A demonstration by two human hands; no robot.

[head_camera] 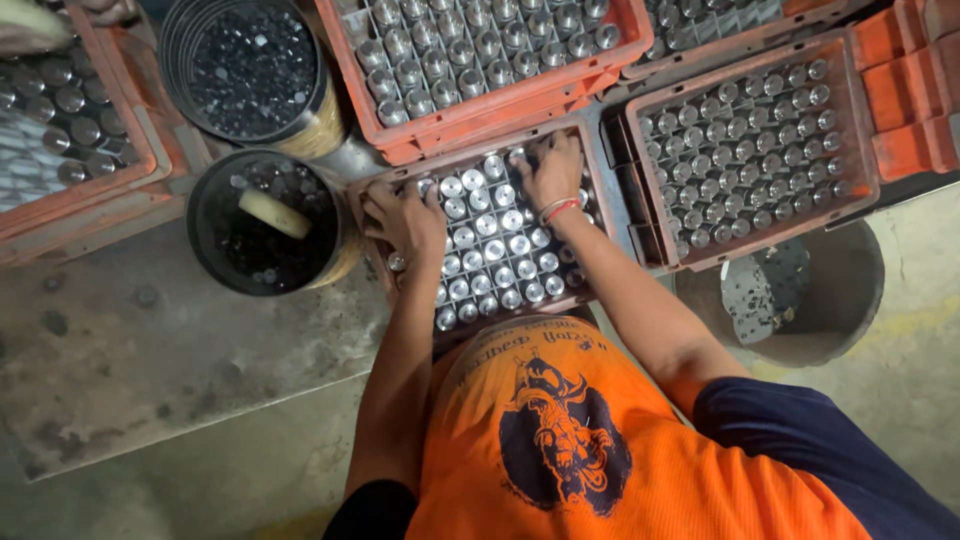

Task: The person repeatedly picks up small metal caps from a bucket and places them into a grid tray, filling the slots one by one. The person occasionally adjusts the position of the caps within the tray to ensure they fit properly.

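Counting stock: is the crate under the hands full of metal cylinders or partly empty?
Nearly full, as far as shows: the crate holds upright metal cylinders in close rows; both hands cover part of it.

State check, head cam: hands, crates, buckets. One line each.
left hand: resting on cylinders, left edge of middle crate
right hand: fingers on cylinders at far edge
middle crate: nearly full, upright metal cylinders
right crate: full
black bucket: small dark parts, pale stick on top

A workshop floor: orange crates (500, 115) of metal cylinders (495, 222), buckets of parts (255, 70), stained concrete (150, 380).
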